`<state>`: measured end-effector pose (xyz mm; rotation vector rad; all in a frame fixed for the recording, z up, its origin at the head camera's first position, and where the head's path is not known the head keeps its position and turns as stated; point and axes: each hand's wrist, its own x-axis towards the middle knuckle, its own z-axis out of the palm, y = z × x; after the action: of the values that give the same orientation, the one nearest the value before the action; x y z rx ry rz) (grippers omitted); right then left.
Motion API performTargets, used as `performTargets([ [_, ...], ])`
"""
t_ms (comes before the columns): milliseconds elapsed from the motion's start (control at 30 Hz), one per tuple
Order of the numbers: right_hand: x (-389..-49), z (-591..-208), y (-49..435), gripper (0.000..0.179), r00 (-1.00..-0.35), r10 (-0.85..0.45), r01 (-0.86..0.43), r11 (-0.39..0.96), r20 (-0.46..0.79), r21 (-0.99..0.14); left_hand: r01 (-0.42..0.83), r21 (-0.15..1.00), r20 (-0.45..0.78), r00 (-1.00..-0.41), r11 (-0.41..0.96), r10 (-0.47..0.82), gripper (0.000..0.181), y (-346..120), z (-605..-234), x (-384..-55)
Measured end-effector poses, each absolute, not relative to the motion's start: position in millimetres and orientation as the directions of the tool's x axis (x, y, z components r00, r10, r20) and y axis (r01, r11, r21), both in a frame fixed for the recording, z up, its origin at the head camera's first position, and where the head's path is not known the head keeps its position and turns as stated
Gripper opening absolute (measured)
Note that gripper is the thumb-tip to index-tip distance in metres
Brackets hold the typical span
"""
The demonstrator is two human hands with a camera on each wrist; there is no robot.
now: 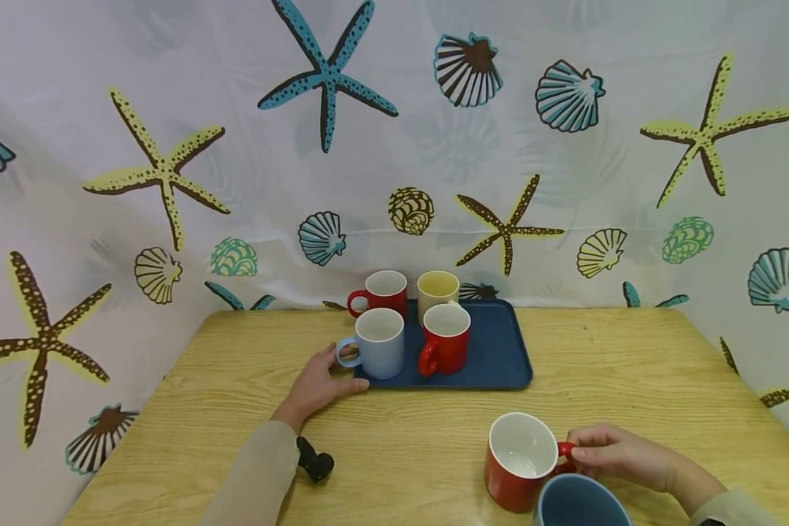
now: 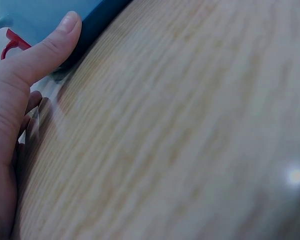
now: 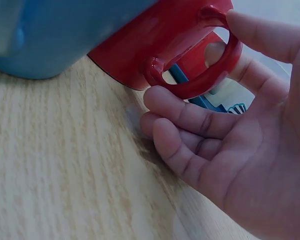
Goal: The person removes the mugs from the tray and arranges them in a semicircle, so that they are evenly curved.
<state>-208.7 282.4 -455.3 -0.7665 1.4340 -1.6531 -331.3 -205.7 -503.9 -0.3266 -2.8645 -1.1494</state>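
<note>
My right hand (image 1: 621, 456) holds a red mug (image 1: 516, 482) with a white inside by its handle. In the right wrist view, the thumb presses the top of the red handle (image 3: 210, 87) and a finger passes through it; the other fingers bend below. Whether the mug's base touches the table is unclear. My left hand (image 1: 318, 387) rests at the front left corner of a dark blue tray (image 1: 496, 358), thumb along its rim and fingers beside the handle of a light blue mug (image 1: 381, 351). That mug stands on the tray's front left.
Another red mug (image 1: 447, 343) is beside the light blue one. Behind them stand a red mug (image 1: 388, 292) and a cream mug (image 1: 434, 292) with a yellow inside. A blue mug (image 1: 581, 504) is near the table's front, close to my right hand. Patterned cloth (image 1: 394, 161) surrounds the wooden table (image 1: 394, 438).
</note>
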Motion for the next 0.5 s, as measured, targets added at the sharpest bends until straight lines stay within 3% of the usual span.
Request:
performTargets([
  [500,-209.3,-457.0,280.6,0.029,-0.471,-0.88,0.17,-0.017,-0.066,-0.985,0.213,0.69,0.119,-0.976,0.692,0.182,0.073,-204.7,-502.2,-330.2],
])
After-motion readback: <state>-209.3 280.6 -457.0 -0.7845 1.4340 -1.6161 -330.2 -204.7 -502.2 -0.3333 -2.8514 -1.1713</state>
